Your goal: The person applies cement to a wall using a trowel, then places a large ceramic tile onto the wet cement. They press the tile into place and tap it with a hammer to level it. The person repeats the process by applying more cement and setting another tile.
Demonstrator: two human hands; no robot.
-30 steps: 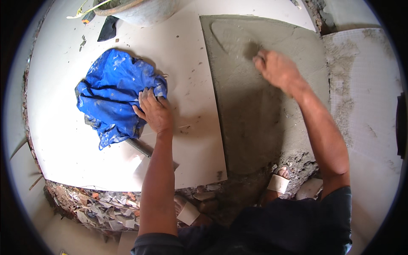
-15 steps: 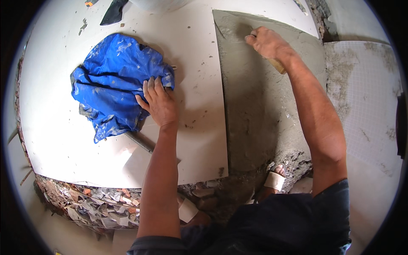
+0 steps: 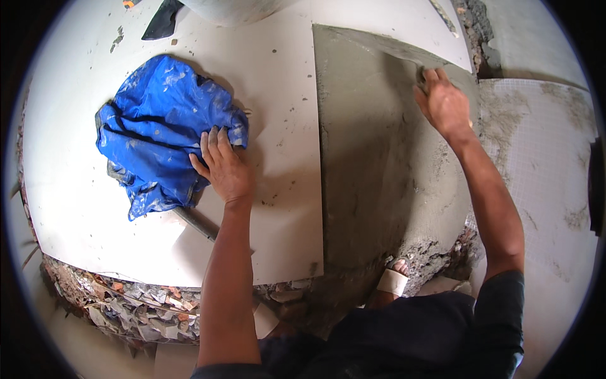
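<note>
1. Mortar (image 3: 360, 158): grey bed, right of white tile (image 3: 278, 82).
2. Right hand (image 3: 445, 104): fingers curled, apparently grasping a mostly hidden tool (image 3: 420, 77), bed's far right.
3. Left hand (image 3: 226, 165): resting on blue cloth (image 3: 164, 120), not clenched.
4. Step: likely smoothing; next stroke calls for light, level pressure.
5. Bed crumbly near; rubble (image 3: 145, 312) near left, gridded slab (image 3: 549, 158) right, tub (image 3: 237, 9) far.
</note>
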